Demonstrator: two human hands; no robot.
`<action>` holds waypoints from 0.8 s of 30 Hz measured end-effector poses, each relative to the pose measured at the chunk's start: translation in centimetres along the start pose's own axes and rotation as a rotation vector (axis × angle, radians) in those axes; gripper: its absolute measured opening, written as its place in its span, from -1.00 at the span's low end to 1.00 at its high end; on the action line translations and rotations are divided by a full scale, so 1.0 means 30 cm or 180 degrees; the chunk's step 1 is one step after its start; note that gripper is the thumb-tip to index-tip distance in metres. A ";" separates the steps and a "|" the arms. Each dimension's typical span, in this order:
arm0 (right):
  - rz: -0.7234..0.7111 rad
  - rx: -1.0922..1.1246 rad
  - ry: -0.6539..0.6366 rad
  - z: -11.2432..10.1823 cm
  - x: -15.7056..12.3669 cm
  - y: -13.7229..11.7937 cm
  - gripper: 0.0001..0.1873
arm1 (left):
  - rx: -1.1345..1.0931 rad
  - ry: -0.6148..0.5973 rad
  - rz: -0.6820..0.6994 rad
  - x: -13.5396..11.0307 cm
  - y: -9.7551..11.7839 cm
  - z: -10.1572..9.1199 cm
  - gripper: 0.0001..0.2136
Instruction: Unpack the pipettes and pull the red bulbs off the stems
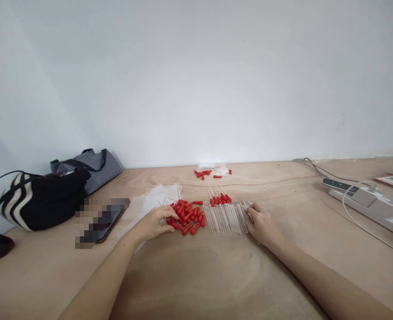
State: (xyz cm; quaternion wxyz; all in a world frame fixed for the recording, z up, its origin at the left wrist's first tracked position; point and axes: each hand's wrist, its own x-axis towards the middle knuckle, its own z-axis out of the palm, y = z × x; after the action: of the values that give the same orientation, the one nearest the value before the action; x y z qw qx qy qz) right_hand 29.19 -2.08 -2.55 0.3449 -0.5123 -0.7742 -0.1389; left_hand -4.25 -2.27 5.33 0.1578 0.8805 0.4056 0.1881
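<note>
A heap of small red rubber bulbs (190, 217) lies on the wooden table (199, 275). My left hand (154, 223) rests at the heap's left edge, fingers curled and pinching one red bulb. To the right lies a row of clear thin tubes (226, 218). My right hand (259, 223) is at the row's right end, fingers curled onto the tubes. Behind the row are several tubes fitted with red bulbs (220, 197).
Clear plastic bags (156, 198) lie behind my left hand. More red bulbs on a bag (211, 171) sit near the wall. A phone (105, 222) and striped bags (39, 195) are at the left. A power strip with cables (366, 200) is at the right.
</note>
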 end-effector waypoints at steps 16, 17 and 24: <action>0.0066 -0.0543 0.0095 -0.050 0.011 -0.022 -0.74 | 0.0649 0.0153 0.0058 -0.001 0.003 0.031 -0.91; 0.0058 -0.0534 0.0111 -0.051 0.011 -0.022 -0.74 | 0.0721 0.0210 0.0099 0.001 0.004 0.040 -0.91; 0.0200 -0.0474 0.0048 -0.057 0.016 -0.019 -0.75 | 0.0629 0.0228 -0.0013 -0.004 0.019 0.014 -0.93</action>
State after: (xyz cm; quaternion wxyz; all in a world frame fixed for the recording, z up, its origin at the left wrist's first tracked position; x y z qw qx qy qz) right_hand 29.25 -2.96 -0.91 0.3158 -0.5595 -0.7426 -0.1890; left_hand -3.75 -2.76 5.19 0.0559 0.8836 0.4294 0.1782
